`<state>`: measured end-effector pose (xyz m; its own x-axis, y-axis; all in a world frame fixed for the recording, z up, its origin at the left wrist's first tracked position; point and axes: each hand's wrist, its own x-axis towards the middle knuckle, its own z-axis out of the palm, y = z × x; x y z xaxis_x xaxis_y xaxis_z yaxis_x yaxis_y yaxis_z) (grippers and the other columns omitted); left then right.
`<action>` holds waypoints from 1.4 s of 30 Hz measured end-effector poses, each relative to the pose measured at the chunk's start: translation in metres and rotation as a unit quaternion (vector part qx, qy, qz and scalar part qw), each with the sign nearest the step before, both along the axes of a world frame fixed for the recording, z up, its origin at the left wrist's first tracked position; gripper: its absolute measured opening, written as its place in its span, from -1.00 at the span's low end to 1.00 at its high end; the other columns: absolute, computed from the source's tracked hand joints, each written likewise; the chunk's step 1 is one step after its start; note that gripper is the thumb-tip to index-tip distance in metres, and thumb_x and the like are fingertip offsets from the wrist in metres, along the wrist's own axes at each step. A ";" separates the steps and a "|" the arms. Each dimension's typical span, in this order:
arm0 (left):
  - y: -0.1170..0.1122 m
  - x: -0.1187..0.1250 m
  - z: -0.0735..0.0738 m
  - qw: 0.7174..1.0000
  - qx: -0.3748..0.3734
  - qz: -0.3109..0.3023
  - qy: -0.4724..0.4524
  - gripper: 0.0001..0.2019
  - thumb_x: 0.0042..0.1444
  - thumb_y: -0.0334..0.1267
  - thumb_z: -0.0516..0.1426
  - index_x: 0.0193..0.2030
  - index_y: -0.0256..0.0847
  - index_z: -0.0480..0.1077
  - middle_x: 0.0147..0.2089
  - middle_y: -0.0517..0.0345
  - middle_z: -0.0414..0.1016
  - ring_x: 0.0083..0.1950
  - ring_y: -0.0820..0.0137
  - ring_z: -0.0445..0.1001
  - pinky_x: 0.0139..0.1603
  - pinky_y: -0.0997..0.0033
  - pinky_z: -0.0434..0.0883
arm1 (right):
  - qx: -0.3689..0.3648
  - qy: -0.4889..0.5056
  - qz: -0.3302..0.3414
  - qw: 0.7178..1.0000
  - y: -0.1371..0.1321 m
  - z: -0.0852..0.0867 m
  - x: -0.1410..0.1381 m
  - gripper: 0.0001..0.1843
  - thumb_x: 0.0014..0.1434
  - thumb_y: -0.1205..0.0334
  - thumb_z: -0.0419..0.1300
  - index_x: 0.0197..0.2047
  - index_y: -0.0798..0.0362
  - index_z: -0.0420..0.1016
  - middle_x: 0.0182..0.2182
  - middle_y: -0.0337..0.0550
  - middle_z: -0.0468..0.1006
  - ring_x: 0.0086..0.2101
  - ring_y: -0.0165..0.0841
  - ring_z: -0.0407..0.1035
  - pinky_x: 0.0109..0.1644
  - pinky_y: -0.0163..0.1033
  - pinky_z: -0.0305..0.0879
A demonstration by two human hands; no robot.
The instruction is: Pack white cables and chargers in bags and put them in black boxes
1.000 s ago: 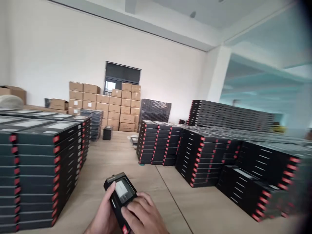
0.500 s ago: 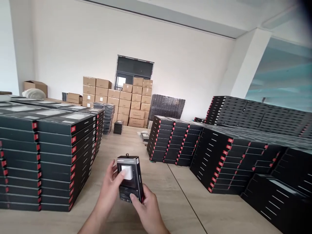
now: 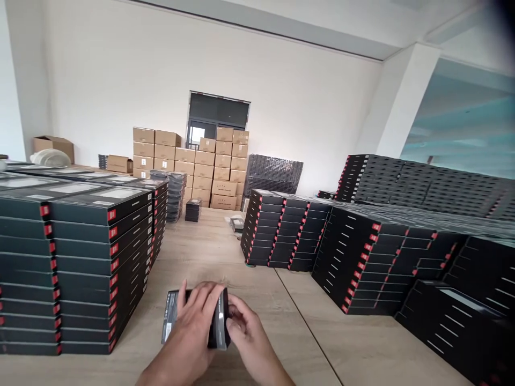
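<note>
Left grip: my left hand (image 3: 191,324) is closed over the small black box (image 3: 170,316), its fingers draped across the middle and hiding much of it.
Right grip: my right hand (image 3: 249,329) grasps the same box at its right end, thumb and fingers curled near the edge.
Small black box: it sits between my two hands, low over the near tabletop (image 3: 298,343); I cannot tell whether it touches the wood. Printed text shows on its left part, and a pale strip runs down its right end.
Left stacks: black boxes with red corner marks (image 3: 80,268) stand piled on my left, well apart from my hands.
Right stacks: more red-marked black boxes (image 3: 354,262) stand in rows on my right, beyond a seam in the tabletop.
Far end: a short black pile (image 3: 193,210) stands beside wrapped grey stacks (image 3: 174,193).
Back wall: brown cartons (image 3: 201,171) rise in front of a dark-framed window (image 3: 219,112).
</note>
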<state>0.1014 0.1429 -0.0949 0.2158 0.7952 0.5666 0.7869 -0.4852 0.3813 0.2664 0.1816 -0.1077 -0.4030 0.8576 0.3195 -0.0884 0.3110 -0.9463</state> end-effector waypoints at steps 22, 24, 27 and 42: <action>-0.003 0.009 -0.008 0.995 -0.057 -0.038 0.069 0.04 -0.39 -0.59 0.04 0.37 0.03 -0.05 0.33 0.08 0.21 0.38 0.25 0.10 0.46 -0.10 -0.28 | -0.068 0.022 -0.143 0.987 0.015 -0.023 -0.005 -0.67 -0.18 0.35 -0.01 -0.35 0.06 0.50 -0.50 -0.26 0.51 -0.38 -0.28 0.38 -0.27 -0.25 0.29; -0.002 0.007 -0.009 0.997 -0.053 -0.010 0.061 0.04 -0.38 -0.59 0.05 0.37 0.02 -0.05 0.34 0.06 0.17 0.39 0.22 0.08 0.45 -0.10 -0.20 | -0.066 0.028 -0.161 0.984 0.017 -0.022 0.000 -0.64 -0.15 0.34 0.00 -0.26 0.06 0.50 -0.46 -0.23 0.53 -0.41 -0.30 0.38 -0.33 -0.26 0.30; 0.004 0.006 -0.015 0.996 -0.035 0.047 0.071 0.06 -0.37 -0.61 0.05 0.39 0.01 -0.07 0.33 0.02 0.17 0.37 0.17 0.10 0.43 -0.10 -0.11 | 0.049 -0.019 -0.244 0.968 0.014 -0.017 0.005 -0.52 -0.12 0.39 0.03 -0.08 0.03 0.46 -0.15 -0.09 0.55 -0.24 -0.25 0.44 -0.29 -0.26 0.36; 0.011 0.008 -0.020 0.994 -0.003 0.086 0.074 -0.01 -0.22 -0.60 0.05 0.42 -0.02 -0.13 0.28 0.06 0.26 0.34 0.24 0.19 0.43 0.00 -0.04 | -0.018 0.000 -0.161 0.987 0.027 -0.021 0.010 -0.62 -0.08 -0.07 0.40 -0.45 0.03 0.41 0.13 -0.07 0.44 0.11 -0.10 0.31 0.12 -0.10 0.28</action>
